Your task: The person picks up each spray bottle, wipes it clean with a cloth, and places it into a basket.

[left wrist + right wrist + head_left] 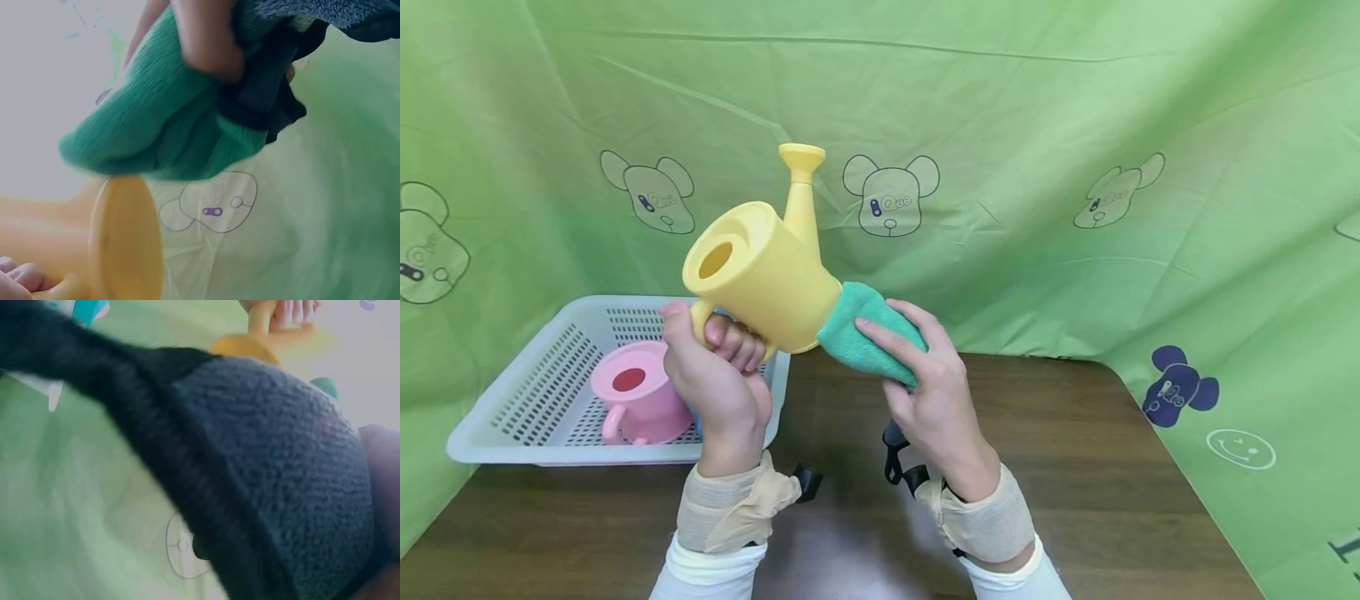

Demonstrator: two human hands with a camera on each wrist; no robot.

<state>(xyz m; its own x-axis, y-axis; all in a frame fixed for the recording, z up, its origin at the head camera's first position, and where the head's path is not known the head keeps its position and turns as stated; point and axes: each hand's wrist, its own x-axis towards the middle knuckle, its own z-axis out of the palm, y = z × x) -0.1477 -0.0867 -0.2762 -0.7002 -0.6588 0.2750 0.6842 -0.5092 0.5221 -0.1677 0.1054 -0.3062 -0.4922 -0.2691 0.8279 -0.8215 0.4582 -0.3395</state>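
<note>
A yellow watering can (767, 283) is held up tilted, its spout upward and its top opening toward the left. My left hand (718, 375) grips its handle, with the fingers curled round it. In my right hand (936, 383) is a green cloth (872, 333), pinched between thumb and fingers and held against the can's base edge. The left wrist view shows the green cloth (144, 125) above the can's yellow base (128, 237). Dark grey fuzzy fabric (281, 450) with black edging fills much of the right wrist view.
A pale grey perforated basket (512, 417) stands at the left on the brown wooden table (1060, 467). Inside lies a pink watering can (643, 400), with a bit of something blue beside it. Behind hangs a green curtain (1000, 275) with printed bear heads.
</note>
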